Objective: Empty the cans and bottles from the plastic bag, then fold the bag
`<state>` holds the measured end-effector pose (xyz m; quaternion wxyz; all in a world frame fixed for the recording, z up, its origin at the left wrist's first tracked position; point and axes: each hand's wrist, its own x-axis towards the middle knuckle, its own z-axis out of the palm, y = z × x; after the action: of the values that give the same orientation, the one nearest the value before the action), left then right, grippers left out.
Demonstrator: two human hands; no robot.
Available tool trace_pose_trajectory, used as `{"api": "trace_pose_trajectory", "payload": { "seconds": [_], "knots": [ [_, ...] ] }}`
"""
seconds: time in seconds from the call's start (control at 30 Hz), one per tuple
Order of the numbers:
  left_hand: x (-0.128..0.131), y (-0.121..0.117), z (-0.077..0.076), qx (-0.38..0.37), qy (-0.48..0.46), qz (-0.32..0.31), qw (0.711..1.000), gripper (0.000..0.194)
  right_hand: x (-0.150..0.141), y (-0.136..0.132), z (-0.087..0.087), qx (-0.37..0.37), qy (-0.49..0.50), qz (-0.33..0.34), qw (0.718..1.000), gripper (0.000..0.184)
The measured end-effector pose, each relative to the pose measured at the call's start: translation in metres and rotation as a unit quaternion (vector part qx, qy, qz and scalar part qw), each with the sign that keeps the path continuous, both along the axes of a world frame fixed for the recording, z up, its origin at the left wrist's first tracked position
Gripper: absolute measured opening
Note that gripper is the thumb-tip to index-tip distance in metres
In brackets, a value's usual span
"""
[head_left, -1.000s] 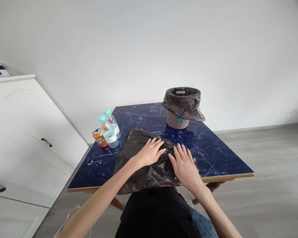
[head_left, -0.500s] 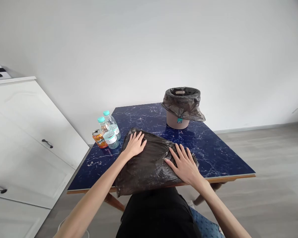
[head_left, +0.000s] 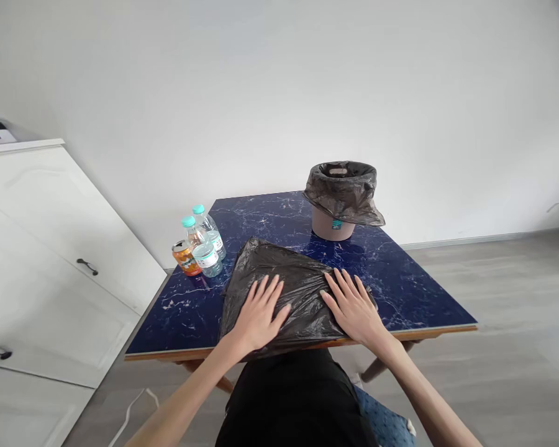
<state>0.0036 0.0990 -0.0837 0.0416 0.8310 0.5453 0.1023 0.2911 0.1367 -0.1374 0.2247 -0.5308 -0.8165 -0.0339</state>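
A crumpled black plastic bag (head_left: 289, 273) lies spread on the near part of the blue marbled table (head_left: 400, 292), its lower edge hanging over the front edge. My left hand (head_left: 259, 313) lies flat on the bag's near left part, fingers stretched and spread. On the bag's right side rests my right hand (head_left: 354, 307), also flat with fingers apart. Neither hand holds anything.
A small bin lined with a black bag (head_left: 341, 200) stands at the table's far right. Two water bottles (head_left: 205, 241) and an orange can (head_left: 185, 257) stand at the left edge. A white cabinet (head_left: 51, 248) is on the left, grey floor on the right.
My left hand slid from the bag's far left corner back toward me to its near left part. My right hand stayed on the bag's right side.
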Motion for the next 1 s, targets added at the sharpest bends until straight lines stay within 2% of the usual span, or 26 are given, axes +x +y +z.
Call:
{"api": "trace_pose_trajectory", "payload": {
  "seconds": [0.13, 0.23, 0.27, 0.37, 0.4, 0.47, 0.53, 0.6, 0.7, 0.83, 0.9, 1.0],
  "knots": [
    [-0.053, -0.021, 0.017, -0.011, -0.002, 0.039, 0.999, 0.065, 0.003, -0.005, 0.011, -0.041, 0.021, 0.001, 0.999, 0.071],
    [-0.083, -0.049, 0.027, -0.004, -0.019, 0.02, 1.0, 0.059, 0.014, -0.017, 0.024, -0.059, 0.032, 0.055, 0.996, 0.068],
    [-0.092, -0.059, 0.029, -0.004, -0.017, 0.001, 1.0, 0.064, 0.02, -0.022, 0.027, -0.064, 0.03, 0.085, 0.994, 0.069],
    [-0.111, -0.082, 0.027, 0.006, 0.002, -0.041, 0.999, 0.096, 0.039, -0.034, 0.029, -0.072, 0.014, 0.153, 0.986, 0.084],
    [-0.115, -0.086, 0.026, 0.013, 0.005, -0.046, 0.999, 0.097, 0.045, -0.038, 0.027, -0.066, 0.011, 0.159, 0.985, 0.089],
    [-0.119, -0.092, 0.022, 0.034, -0.008, -0.054, 0.998, 0.073, 0.056, -0.042, 0.023, -0.048, 0.014, 0.158, 0.986, 0.09],
    [-0.119, -0.094, 0.023, 0.053, -0.055, -0.065, 0.995, 0.041, 0.064, -0.045, 0.02, -0.031, 0.03, 0.156, 0.987, 0.08],
    [-0.114, -0.093, 0.029, 0.057, -0.136, -0.061, 0.987, 0.029, 0.07, -0.047, 0.02, -0.02, 0.059, 0.155, 0.986, 0.06],
    [-0.099, -0.089, 0.045, 0.046, -0.253, 0.015, 0.966, 0.026, 0.077, -0.046, 0.027, -0.018, 0.121, 0.141, 0.983, 0.03],
    [-0.073, -0.069, 0.069, 0.079, -0.312, 0.148, 0.935, 0.037, 0.078, -0.039, 0.033, -0.05, 0.204, 0.061, 0.976, 0.041],
    [-0.062, -0.049, 0.078, 0.127, -0.315, 0.179, 0.923, 0.038, 0.075, -0.037, 0.034, -0.076, 0.224, 0.012, 0.972, 0.047],
    [-0.054, -0.004, 0.089, 0.198, -0.255, 0.183, 0.929, 0.037, 0.068, -0.036, 0.034, -0.088, 0.208, 0.0, 0.974, 0.053]
  ]
}}
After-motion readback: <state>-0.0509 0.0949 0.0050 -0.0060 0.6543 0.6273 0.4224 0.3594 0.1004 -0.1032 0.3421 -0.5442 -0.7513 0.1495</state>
